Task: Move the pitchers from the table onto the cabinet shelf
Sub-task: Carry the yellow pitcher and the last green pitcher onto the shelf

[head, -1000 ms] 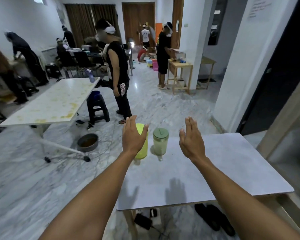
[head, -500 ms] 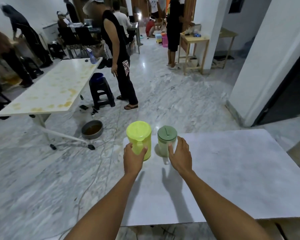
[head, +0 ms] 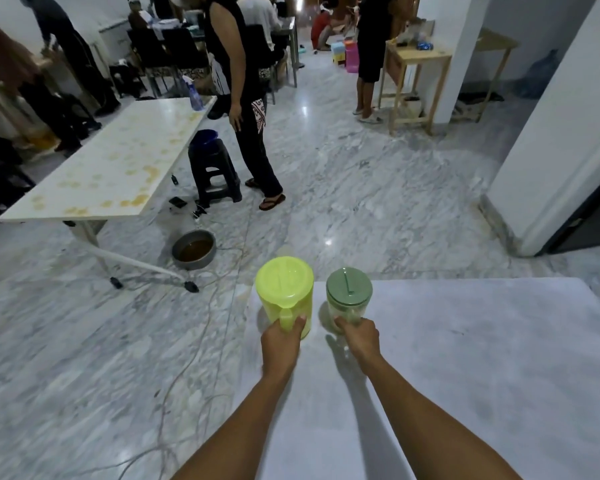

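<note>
Left hand (head: pixel 280 344) clamped on yellow pitcher (head: pixel 284 292) handle, right hand (head: pixel 360 337) gripping green-lidded pitcher (head: pixel 349 296), both at table (head: pixel 465 358) far-left corner, open floor (head: pixel 361 202) beyond

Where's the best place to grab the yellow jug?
By its handle, coming from the near side. The yellow-green pitcher stands upright with the handle facing the person, and the left hand is already wrapped around it there.

1. Left hand (head: pixel 280 344): bare, with no glove, ring or band showing.
2. Right hand (head: pixel 360 339): bare too, nothing worn on it.
3. Both forearms are uncovered from the wrists back to the bottom edge of the view; no sleeve, watch or bracelet shows.
</note>
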